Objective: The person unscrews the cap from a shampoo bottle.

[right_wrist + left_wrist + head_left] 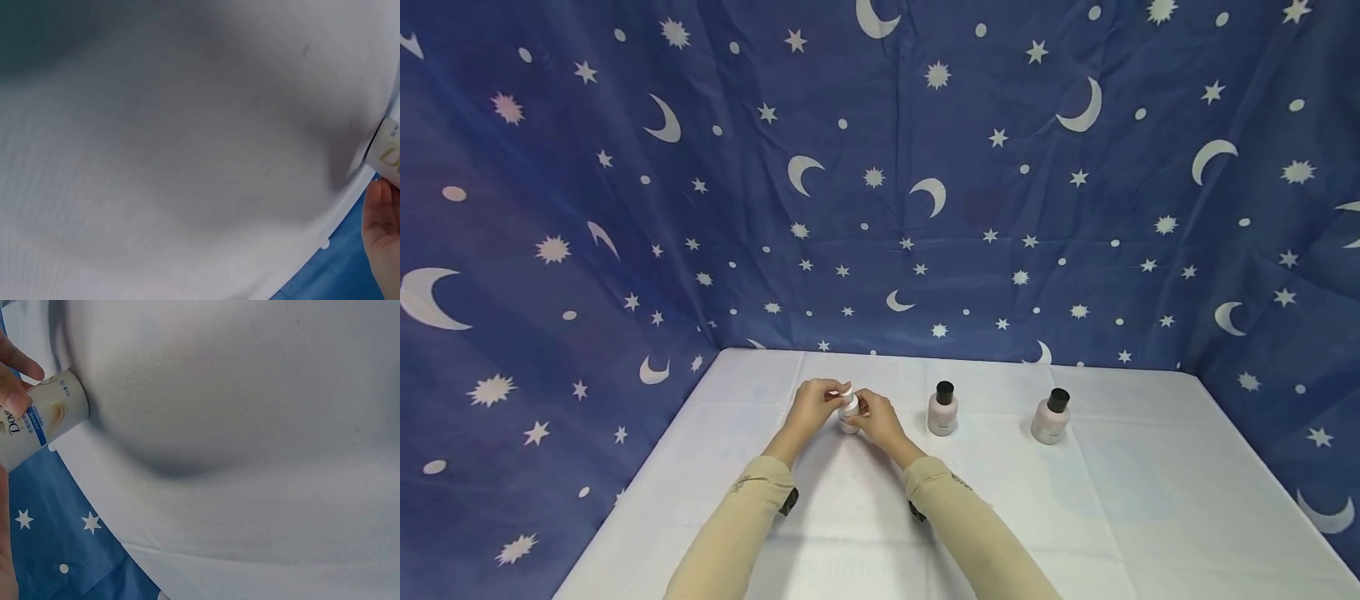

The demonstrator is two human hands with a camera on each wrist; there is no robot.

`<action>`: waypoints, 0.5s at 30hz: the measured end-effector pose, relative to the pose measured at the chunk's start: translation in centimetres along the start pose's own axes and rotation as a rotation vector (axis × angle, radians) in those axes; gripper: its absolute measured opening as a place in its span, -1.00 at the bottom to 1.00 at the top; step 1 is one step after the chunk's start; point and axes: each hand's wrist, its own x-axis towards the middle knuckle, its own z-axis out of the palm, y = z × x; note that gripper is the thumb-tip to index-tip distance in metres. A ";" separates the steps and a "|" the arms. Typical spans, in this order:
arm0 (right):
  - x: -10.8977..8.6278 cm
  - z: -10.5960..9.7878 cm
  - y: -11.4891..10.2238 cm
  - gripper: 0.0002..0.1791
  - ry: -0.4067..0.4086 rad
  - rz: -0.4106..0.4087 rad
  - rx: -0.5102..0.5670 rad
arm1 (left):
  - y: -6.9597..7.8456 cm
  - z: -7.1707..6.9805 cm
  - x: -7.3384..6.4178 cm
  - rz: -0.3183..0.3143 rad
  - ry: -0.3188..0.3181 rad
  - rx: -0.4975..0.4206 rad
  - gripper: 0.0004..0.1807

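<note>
In the head view, the white bottle is between the two hands, toward the back of the tabletop and left of its middle. The left hand pinches the cap from above with thumb and fingers; the right hand grips the body from the right. The near pink bottle stands just beyond the right hand, and the far pink bottle well apart from it. If the right grip is loose, a twist at the cap could spin the white bottle in the palm; a sideways pull up there could tip it. A wide swing of the right hand might knock the near pink bottle. The white bottle points cap up, its long axis close to vertical.

In the left wrist view, fingers curl over the bottle at the left edge. Its base faces up and right, the long axis slanting across the corner; the cap is out of frame.

In the right wrist view, only the lower body shows at the right edge, fingers beside it. Whether the base touches the cloth, I cannot tell.
</note>
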 end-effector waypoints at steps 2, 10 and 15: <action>-0.1 -0.3 0.2 -0.62 -0.005 -0.010 -0.002 | 0.2 0.2 0.0 0.008 0.000 -0.008 -0.78; -1.0 -0.8 0.0 -0.64 -0.041 -0.057 -0.015 | 0.9 -0.2 -0.3 0.020 -0.028 0.015 -0.77; -1.8 -1.4 -0.6 -0.64 -0.056 -0.086 -0.032 | 1.7 -0.6 -0.6 0.048 -0.062 0.014 -0.77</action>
